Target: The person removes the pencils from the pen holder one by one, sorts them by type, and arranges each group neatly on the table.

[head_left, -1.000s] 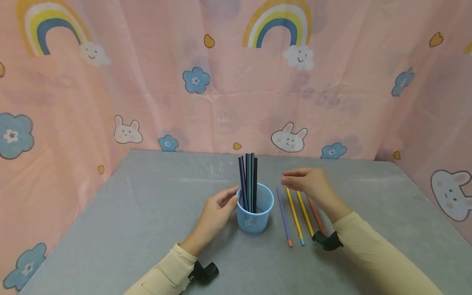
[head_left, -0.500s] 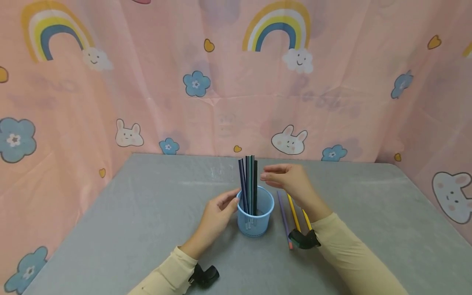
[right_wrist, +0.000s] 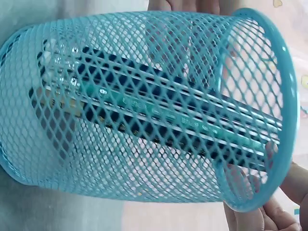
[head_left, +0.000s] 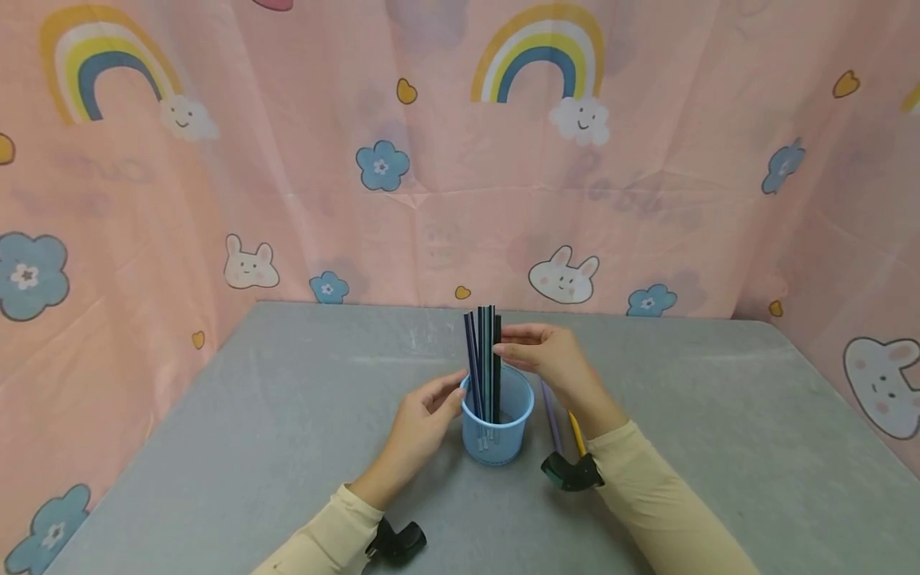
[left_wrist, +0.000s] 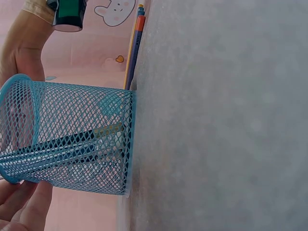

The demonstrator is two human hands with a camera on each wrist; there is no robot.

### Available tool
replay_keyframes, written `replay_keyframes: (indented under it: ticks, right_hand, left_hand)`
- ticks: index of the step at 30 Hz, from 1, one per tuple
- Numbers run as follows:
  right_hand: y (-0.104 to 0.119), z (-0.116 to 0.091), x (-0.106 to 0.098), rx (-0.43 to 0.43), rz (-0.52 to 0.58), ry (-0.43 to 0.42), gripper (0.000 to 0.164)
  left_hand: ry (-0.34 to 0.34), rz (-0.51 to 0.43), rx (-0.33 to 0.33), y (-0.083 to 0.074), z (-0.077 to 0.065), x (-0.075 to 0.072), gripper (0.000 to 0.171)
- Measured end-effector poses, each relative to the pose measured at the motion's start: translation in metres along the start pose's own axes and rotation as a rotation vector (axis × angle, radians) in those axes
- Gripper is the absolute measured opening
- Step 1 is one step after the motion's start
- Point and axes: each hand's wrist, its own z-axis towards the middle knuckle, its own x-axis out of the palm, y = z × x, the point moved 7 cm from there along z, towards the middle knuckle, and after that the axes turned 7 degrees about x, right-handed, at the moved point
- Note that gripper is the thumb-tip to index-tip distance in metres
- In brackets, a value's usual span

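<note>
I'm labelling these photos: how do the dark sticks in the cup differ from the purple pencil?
Pose: the dark sticks stand nearly upright in the blue cup, while the purple pencil lies on the grey table. Colour: the dark sticks are mostly black and navy; the purple pencil is purple. Ends: some dark sticks show clear lower ends; the purple pencil has an orange-red end. Both are long and thin.

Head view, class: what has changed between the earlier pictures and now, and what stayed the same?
The right hand moved left, from over the loose pencils to the dark sticks, where its thumb now overlaps one; whether it grips is unclear. The left hand stayed at the cup, which kept its place, sticks standing inside.
</note>
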Motion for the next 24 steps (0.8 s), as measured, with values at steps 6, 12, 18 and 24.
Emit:
replay_keyframes:
  ticks: [6,12,18,24]
  right_hand:
    - [-0.003,0.0,0.001,0.008,0.0,-0.021,0.037]
    - [-0.003,0.0,0.0,0.015,0.016,-0.049,0.032]
    - [0.005,-0.001,-0.009,-0.048,0.053,-0.072,0.034]
    - [0.022,-0.005,-0.024,-0.116,0.064,-0.082,0.038]
  left_hand:
    - [-0.001,-0.007,0.001,0.001,0.0,0.001,0.039]
    - [0.004,-0.007,0.001,0.001,0.001,0.0,0.039]
    - [0.008,0.009,0.01,0.001,0.0,0.001,0.039]
    - [0.013,0.008,0.028,0.0,0.0,0.001,0.039]
